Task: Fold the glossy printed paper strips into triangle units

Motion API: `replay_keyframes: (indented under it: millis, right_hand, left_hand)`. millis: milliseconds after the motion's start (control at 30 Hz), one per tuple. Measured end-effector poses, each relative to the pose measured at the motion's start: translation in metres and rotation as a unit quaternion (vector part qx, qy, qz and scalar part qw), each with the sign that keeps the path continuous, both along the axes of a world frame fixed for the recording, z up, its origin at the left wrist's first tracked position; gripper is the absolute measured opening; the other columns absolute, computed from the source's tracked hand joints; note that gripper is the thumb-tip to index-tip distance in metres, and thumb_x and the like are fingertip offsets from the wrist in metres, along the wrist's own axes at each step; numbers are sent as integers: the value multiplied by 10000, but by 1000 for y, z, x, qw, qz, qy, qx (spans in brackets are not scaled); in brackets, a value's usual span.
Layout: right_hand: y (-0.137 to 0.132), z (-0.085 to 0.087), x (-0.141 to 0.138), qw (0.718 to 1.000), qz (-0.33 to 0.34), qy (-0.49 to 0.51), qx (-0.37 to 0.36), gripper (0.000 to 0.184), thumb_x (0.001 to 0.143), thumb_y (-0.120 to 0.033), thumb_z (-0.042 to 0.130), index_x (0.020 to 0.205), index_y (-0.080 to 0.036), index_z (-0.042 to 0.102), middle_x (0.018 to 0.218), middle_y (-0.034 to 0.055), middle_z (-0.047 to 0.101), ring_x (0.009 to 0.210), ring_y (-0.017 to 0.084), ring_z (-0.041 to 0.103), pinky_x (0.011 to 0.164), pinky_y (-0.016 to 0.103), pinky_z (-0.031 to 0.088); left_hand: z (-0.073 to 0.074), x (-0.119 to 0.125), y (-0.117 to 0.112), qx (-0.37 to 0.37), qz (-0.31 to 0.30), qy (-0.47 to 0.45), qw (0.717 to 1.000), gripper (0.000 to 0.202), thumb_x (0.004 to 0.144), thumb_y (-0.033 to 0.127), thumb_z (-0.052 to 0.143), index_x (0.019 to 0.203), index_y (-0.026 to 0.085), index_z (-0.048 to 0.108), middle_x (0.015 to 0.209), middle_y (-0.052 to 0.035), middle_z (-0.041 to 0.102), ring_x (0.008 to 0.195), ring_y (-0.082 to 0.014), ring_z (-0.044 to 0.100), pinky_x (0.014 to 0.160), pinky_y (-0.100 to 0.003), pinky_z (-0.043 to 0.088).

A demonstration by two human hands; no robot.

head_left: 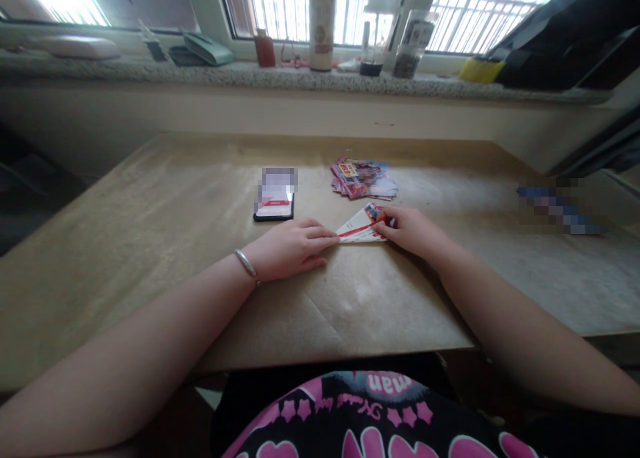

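A red-and-white printed leaflet, folded into a narrow fan shape, lies on the brown-paper-covered table in front of me. My right hand grips its right end between the fingers. My left hand lies flat on the table, its fingertips touching the leaflet's pointed left end. A silver bangle circles my left wrist. Beyond the hands lies a loose pile of glossy colourful leaflets. A black-edged smartphone sits to its left, its screen blurred.
A blurred blue-and-white item lies at the table's right. Behind the table, a speckled stone windowsill holds bottles, jars and other small items below barred windows. The table's front edge runs close to my lap.
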State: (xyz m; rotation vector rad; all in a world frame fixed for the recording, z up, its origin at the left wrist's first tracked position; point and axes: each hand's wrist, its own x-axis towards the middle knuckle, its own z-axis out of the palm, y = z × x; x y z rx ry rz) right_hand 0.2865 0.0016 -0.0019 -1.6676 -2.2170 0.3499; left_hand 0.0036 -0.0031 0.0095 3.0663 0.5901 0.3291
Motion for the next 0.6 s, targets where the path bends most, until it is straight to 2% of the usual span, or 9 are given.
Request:
replay_keyframes:
  millis: [233, 467, 533, 600]
  right_hand:
    - [2, 0, 1, 1000, -19, 2, -18, 173, 802, -339, 581, 697, -205, 609, 693, 14, 621, 634, 161, 541, 555, 262, 347]
    - [3, -3, 2, 998, -48, 16, -30, 125, 829, -295, 564, 789, -209, 646, 747, 29, 659, 660, 176, 573, 595, 283, 401]
    - [2, -3, 2, 999, -45, -7, -5, 117, 830, -283, 568, 804, -203, 650, 803, 50, 668, 693, 191, 582, 629, 305, 424]
    - [0, -2, -1, 997, -32, -39, 60, 117, 833, -273, 576, 840, -194, 662, 903, 86, 671, 779, 223, 593, 694, 342, 449]
  left_hand:
    - [-1, 1, -1, 5, 8, 1, 1000, 401, 930, 301, 547, 1309, 169, 565, 1236, -141, 618, 1113, -244, 581, 959, -392, 499]
    - [-1, 1, 0, -1, 8, 13, 1000, 404, 944, 317, 520, 1317, 165, 552, 1243, -118, 616, 1132, -243, 564, 981, -386, 487]
    - [-1, 2, -1, 3, 8, 15, 1000, 409, 942, 318, 522, 1319, 162, 551, 1246, -114, 616, 1129, -249, 563, 980, -392, 488]
    - [-1, 2, -1, 8, 10, 13, 1000, 410, 940, 315, 524, 1320, 163, 551, 1246, -116, 615, 1117, -250, 566, 971, -394, 492]
